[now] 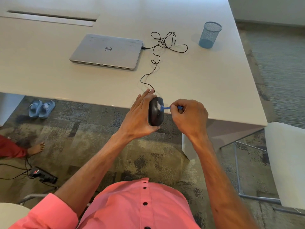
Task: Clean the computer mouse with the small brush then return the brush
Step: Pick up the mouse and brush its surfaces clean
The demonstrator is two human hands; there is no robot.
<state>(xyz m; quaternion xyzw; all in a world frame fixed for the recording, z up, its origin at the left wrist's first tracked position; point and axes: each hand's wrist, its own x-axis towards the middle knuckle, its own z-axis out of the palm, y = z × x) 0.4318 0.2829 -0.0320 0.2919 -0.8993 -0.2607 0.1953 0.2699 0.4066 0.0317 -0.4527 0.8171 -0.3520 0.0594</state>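
Note:
My left hand [140, 116] grips a black wired computer mouse [155, 113], held up on its side just off the table's near edge. Its black cable [154, 63] runs in loops across the table to a closed silver laptop [107, 51]. My right hand [188, 116] pinches a small blue brush [165, 108] by its handle. The white bristles of the brush touch the upper right side of the mouse. Part of the handle is hidden inside my fingers.
A blue mesh pen cup [210, 35] stands at the far right of the white table [206, 90]. A white chair [287, 162] sits to my right. On the carpet to the left are blue sandals [42, 109], a power strip [42, 176] and another person's bare foot [37, 147].

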